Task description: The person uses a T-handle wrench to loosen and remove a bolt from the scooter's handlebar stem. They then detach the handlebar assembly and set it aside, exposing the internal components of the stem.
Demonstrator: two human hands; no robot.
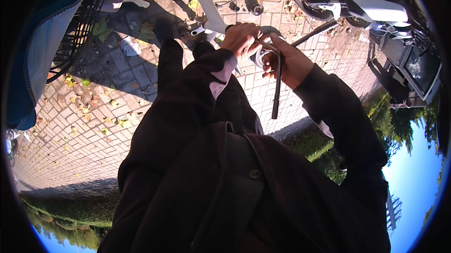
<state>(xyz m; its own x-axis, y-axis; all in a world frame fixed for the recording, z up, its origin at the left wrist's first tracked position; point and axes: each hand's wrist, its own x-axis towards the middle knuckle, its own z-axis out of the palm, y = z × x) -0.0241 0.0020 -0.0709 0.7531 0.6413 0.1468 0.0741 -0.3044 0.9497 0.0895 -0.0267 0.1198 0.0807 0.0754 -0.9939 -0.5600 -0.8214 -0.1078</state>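
Your left hand (242,39) is curled shut over the grey handlebar (270,31) of a white bicycle frame (209,11). Just right of it, your right hand (287,62) has its fingers clamped on a black L-shaped hex key (277,88), whose long arm hangs down below the handlebar (short arm at the bar). Beyond the handlebar lies brick paving (117,88) strewn with leaves.

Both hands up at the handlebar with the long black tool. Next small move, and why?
Probably keep the left hand braced on the handlebar and let the right hand swing the long black tool a short arc. The tool hangs down from the joint, its head is hidden between the hands, so check seating first.
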